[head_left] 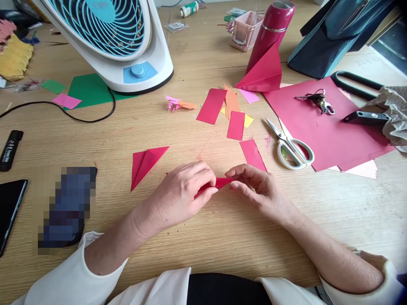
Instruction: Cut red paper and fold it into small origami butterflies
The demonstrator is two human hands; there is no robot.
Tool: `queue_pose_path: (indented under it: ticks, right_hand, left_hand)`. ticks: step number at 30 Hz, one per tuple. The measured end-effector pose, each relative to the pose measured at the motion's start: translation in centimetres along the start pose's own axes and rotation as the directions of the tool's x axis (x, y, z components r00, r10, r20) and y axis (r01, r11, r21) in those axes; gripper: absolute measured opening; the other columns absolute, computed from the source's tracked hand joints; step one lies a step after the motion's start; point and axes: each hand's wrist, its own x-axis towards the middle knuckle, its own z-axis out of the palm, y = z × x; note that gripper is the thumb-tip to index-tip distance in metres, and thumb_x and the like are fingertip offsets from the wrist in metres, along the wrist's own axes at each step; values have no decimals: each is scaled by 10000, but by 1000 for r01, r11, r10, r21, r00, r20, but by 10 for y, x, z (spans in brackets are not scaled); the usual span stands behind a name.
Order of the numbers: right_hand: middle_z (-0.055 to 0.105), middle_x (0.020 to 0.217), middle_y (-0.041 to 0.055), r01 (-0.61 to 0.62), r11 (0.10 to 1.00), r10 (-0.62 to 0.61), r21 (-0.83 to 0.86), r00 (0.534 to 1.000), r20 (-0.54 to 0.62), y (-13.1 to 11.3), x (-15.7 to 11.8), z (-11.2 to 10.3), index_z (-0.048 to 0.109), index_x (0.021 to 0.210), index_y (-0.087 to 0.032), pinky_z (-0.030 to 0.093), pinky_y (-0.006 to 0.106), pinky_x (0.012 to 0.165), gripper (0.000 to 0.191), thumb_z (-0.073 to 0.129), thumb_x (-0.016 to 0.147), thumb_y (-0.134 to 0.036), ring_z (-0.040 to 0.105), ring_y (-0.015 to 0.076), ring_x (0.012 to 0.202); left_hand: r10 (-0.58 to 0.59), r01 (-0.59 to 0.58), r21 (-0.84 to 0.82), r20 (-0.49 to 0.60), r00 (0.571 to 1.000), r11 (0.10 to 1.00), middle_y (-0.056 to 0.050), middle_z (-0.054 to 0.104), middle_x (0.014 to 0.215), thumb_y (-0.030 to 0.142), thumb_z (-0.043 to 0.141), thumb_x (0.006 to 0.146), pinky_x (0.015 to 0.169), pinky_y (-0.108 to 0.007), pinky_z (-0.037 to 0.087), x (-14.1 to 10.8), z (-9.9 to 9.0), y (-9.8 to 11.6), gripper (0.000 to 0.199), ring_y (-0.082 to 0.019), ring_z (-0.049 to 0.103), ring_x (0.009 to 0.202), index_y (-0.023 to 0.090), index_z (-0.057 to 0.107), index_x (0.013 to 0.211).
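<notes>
Between my two hands is a folded piece of red paper (222,182), pointed at its right end. My left hand (187,190) is closed around its left part and hides much of it. With thumb and fingertips, my right hand (257,188) pinches the pointed tip. A folded red paper triangle (148,163) lies on the table to the left of my hands. Just beyond my right hand is a red paper strip (253,154), partly covered by my fingers. Two more red paper rectangles (212,106) lie farther back.
White-handled scissors (294,146) lie open beside large red sheets (302,110) at right. Behind stand a fan (140,74), a red flask (270,31) and a pink basket (246,31). A phone (68,205) and black marker (11,150) lie left; a cable (92,120) crosses there.
</notes>
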Motion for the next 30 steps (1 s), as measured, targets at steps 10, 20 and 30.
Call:
queue_pose_path:
  ticks: [10, 20, 30]
  right_hand:
    - [613, 715, -14, -20, 951, 60, -309, 991, 121, -7, 3, -10, 692, 871, -179, 356, 232, 526, 164, 571, 935, -269, 474, 99, 587]
    - [567, 699, -26, 35, 924, 22, -382, 989, 146, -9, 2, -9, 649, 798, -178, 343, 226, 517, 134, 554, 890, -196, 430, 90, 574]
    - [633, 818, 0, -76, 996, 82, -44, 980, 183, -4, 1, -15, 647, 997, -181, 436, 246, 620, 124, 604, 920, -268, 543, 125, 699]
  left_hand:
    - [190, -199, 327, 60, 980, 924, -13, 668, 843, 121, 481, 962, 771, -374, 370, -1, -6, 9, 185, -188, 588, 785, 188, 600, 837]
    - [186, -194, 344, 54, 981, 919, -16, 651, 801, 171, 491, 970, 760, -363, 356, 0, -9, 7, 216, -169, 563, 742, 188, 583, 776]
    - [95, -74, 175, -116, 989, 982, 1, 618, 760, 186, 544, 956, 701, -318, 374, 0, -4, 3, 173, -155, 555, 715, 186, 540, 784]
